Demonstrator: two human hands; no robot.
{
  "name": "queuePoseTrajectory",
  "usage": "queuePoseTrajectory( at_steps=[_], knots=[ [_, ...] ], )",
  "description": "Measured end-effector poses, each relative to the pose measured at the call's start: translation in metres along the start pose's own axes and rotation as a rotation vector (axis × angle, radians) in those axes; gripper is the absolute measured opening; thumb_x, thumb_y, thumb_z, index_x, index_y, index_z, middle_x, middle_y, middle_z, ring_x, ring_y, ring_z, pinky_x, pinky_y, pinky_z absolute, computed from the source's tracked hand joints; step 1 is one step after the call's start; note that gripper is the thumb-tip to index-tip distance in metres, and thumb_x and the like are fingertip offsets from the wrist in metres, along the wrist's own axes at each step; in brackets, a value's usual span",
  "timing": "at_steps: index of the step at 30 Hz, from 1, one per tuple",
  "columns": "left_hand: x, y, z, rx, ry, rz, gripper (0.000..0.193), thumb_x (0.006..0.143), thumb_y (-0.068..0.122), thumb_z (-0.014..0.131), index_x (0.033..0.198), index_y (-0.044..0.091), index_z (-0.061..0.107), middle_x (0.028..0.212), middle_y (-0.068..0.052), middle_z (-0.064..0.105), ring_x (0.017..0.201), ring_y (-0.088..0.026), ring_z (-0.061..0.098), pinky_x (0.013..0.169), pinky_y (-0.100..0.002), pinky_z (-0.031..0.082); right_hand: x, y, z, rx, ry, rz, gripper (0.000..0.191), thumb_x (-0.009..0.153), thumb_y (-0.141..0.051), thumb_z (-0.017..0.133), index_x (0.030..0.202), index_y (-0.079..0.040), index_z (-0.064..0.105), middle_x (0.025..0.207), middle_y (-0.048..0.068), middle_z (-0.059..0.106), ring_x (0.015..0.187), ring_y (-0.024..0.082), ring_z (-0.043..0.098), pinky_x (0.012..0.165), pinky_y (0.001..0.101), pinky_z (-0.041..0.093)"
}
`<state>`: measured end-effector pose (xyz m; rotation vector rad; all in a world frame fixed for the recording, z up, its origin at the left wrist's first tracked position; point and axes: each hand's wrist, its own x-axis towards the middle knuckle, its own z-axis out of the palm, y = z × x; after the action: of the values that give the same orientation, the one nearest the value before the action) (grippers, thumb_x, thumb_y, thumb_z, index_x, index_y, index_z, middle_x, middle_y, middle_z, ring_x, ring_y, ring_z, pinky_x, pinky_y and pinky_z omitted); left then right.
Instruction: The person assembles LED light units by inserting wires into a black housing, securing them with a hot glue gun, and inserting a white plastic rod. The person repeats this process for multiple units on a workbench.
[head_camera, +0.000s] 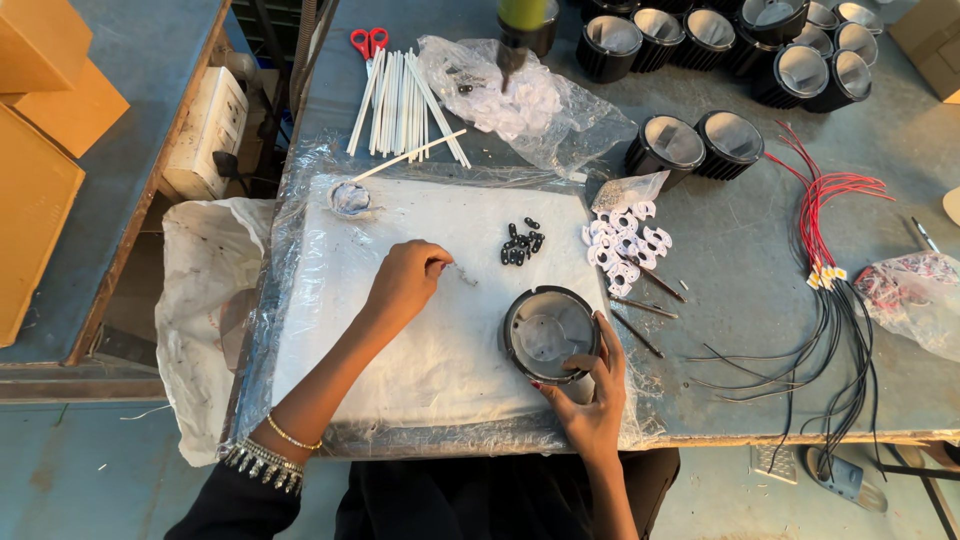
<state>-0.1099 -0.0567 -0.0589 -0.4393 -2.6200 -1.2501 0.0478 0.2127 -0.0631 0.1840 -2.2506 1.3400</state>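
Note:
My right hand (592, 395) grips the rim of a round black lamp housing (548, 333) that stands open side up on a white cloth pad (420, 350). My left hand (405, 283) hovers over the middle of the pad with fingers pinched on something small; what it holds is too small to tell. A few small black parts (521, 244) lie on the pad just above the housing. A pile of small white ring-shaped pieces (624, 247) rests at the pad's right edge.
Several black lamp housings (700, 140) stand at the back right. White sticks (403, 100), red scissors (368, 42) and a clear bag of parts (520, 105) lie at the back. Red and black wires (835, 300) spread on the right. A small dish (349, 198) holds paste.

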Motion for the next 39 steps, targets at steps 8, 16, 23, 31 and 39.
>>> queuePoseTrajectory(
  at_steps=[8, 16, 23, 31, 39],
  knots=[
    [0.019, -0.016, 0.032, -0.677, -0.467, -0.577, 0.025, 0.098, 0.024, 0.065, 0.096, 0.003, 0.079, 0.075, -0.004, 0.064, 0.072, -0.014, 0.059, 0.068, -0.033, 0.051, 0.001, -0.001, -0.001, -0.073, -0.001, -0.012, 0.042, 0.058, -0.011, 0.092, 0.091, -0.005, 0.067, 0.158, 0.018, 0.042, 0.145, 0.039, 0.046, 0.114, 0.0476, 0.042],
    [-0.011, 0.016, 0.035, 0.249, -0.117, -0.009, 0.012, 0.085, 0.022, 0.076, 0.093, 0.013, 0.08, 0.089, -0.01, 0.065, 0.075, -0.03, 0.068, 0.068, -0.041, 0.054, 0.001, 0.0, -0.001, -0.033, -0.003, -0.036, 0.042, 0.061, -0.016, 0.093, 0.092, -0.006, 0.067, 0.159, 0.019, 0.039, 0.147, 0.04, 0.042, 0.116, 0.0484, 0.041],
    [-0.014, 0.035, 0.03, 0.4, -0.065, 0.118, 0.009, 0.087, 0.017, 0.074, 0.087, 0.009, 0.075, 0.091, -0.01, 0.063, 0.081, -0.03, 0.067, 0.068, -0.042, 0.055, 0.001, -0.001, -0.002, 0.004, -0.011, -0.001, 0.042, 0.062, -0.018, 0.093, 0.093, -0.006, 0.067, 0.159, 0.019, 0.039, 0.144, 0.039, 0.047, 0.108, 0.0449, 0.048],
    [-0.006, 0.027, 0.031, 0.513, -0.172, 0.112, 0.015, 0.088, 0.02, 0.075, 0.084, 0.006, 0.073, 0.095, -0.012, 0.065, 0.084, -0.029, 0.069, 0.07, -0.042, 0.056, 0.001, -0.002, -0.003, -0.021, -0.021, -0.009, 0.04, 0.061, -0.012, 0.091, 0.092, -0.005, 0.067, 0.159, 0.019, 0.039, 0.145, 0.04, 0.045, 0.111, 0.0458, 0.046],
    [0.002, 0.018, 0.011, 0.361, -0.179, -0.001, 0.017, 0.079, 0.02, 0.08, 0.094, 0.015, 0.075, 0.1, -0.009, 0.07, 0.096, -0.03, 0.068, 0.078, -0.044, 0.055, 0.002, -0.002, -0.003, 0.015, -0.021, -0.014, 0.042, 0.062, -0.012, 0.092, 0.094, -0.006, 0.067, 0.159, 0.02, 0.038, 0.146, 0.039, 0.045, 0.113, 0.047, 0.044]
  ],
)
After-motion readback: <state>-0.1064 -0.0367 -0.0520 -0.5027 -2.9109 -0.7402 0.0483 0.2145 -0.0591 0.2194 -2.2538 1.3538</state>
